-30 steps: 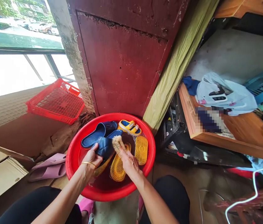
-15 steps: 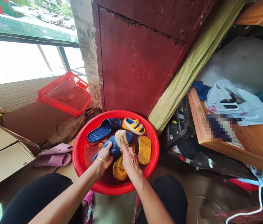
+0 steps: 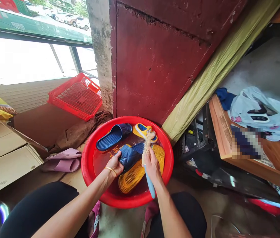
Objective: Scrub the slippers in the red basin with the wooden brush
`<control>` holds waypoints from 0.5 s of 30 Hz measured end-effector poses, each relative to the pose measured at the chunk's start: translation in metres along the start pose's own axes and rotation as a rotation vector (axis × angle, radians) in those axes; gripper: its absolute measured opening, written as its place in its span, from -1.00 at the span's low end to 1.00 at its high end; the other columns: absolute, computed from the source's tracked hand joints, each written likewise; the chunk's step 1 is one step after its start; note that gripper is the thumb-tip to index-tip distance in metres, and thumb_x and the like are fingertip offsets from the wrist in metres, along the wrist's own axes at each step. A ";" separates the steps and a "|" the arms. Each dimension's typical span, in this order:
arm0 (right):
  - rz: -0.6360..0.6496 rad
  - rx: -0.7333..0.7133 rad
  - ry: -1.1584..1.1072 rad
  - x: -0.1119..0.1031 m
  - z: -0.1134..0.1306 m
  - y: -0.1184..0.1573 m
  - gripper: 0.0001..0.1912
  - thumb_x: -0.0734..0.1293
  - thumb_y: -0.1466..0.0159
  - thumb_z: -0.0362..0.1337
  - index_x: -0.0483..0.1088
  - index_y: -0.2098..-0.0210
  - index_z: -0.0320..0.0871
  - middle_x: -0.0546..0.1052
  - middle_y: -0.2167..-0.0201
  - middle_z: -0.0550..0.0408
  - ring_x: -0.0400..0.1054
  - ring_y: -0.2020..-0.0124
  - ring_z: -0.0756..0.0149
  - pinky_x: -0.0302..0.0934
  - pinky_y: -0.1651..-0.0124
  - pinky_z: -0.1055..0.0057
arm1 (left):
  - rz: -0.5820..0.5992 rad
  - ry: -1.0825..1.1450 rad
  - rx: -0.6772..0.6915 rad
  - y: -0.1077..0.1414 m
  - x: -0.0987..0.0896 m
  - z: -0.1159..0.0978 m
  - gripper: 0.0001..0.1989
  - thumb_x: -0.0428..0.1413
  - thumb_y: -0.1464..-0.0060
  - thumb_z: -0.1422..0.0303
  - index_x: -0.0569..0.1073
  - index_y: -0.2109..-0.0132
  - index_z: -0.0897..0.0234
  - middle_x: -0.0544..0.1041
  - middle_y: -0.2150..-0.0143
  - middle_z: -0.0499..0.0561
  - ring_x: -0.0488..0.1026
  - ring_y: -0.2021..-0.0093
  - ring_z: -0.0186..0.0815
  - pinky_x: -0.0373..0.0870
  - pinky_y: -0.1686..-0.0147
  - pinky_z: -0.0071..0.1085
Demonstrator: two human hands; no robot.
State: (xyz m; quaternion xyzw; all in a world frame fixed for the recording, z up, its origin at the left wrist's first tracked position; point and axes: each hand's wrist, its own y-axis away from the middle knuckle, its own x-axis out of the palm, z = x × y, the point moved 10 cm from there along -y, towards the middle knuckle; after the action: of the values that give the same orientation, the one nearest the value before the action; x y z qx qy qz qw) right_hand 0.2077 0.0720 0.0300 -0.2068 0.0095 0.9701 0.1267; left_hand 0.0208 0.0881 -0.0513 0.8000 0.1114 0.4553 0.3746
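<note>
My left hand [image 3: 114,164] grips a wet dark blue slipper [image 3: 128,156] by its toe end, over a red basin [image 3: 86,165] of water. In my right hand [image 3: 154,167] is a scrubbing brush [image 3: 150,181] with pale bristles and a light blue handle, its head by the slipper's far end. Another blue slipper [image 3: 107,140] rests against the basin's far left side. At the far right of the basin lies a small yellow sandal [image 3: 145,131] with a blue insole. Yellow soles [image 3: 131,178] float below my hands, partly hidden by the slipper and my right hand.
Pink slippers [image 3: 62,164] sit left of the basin, beside cardboard [image 3: 8,155]. A red plastic crate [image 3: 77,97] leans behind them. A dark red door [image 3: 152,66] stands right behind the basin. To the right, a wooden shelf [image 3: 219,132] bears a plastic bag [image 3: 259,112].
The blue slipper has turned so its far end points right. The brush has moved right and tilted, and its blue handle now shows. The view has shifted slightly left.
</note>
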 end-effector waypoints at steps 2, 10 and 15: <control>-0.026 -0.108 0.105 0.000 0.013 0.006 -0.36 0.16 -0.45 -0.02 0.24 -0.41 -0.21 0.53 -0.15 -0.18 0.53 0.02 0.09 0.45 0.03 0.27 | 0.007 0.006 0.018 0.000 0.005 0.000 -0.71 0.00 -0.36 0.44 0.51 -0.12 0.41 0.72 0.30 0.14 0.71 0.32 -0.16 0.67 0.13 -0.25; 0.285 -0.285 0.816 0.067 0.026 0.057 -0.43 0.12 -0.46 -0.35 0.25 -0.42 -0.04 0.59 0.08 -0.17 0.56 0.23 0.11 0.44 0.15 0.26 | 0.119 0.013 0.003 0.008 0.020 0.004 -0.61 -0.11 -0.42 0.33 0.50 -0.18 0.40 0.72 0.13 0.19 0.70 0.17 -0.16 0.64 0.05 -0.25; 0.306 -0.242 0.930 0.078 0.031 0.056 -0.43 0.10 -0.47 -0.41 0.24 -0.42 0.00 0.56 0.01 -0.16 0.56 0.18 0.16 0.40 0.15 0.35 | 0.139 -0.048 0.074 0.004 0.017 0.006 -0.63 -0.06 -0.41 0.32 0.50 -0.21 0.30 0.71 0.03 0.11 0.69 0.08 -0.23 0.60 0.04 -0.41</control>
State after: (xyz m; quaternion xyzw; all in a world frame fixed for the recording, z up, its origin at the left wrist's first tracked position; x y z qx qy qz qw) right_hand 0.1123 0.0385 0.0254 -0.6266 -0.0173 0.7768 -0.0597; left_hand 0.0341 0.0913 -0.0390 0.8298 0.0632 0.4565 0.3148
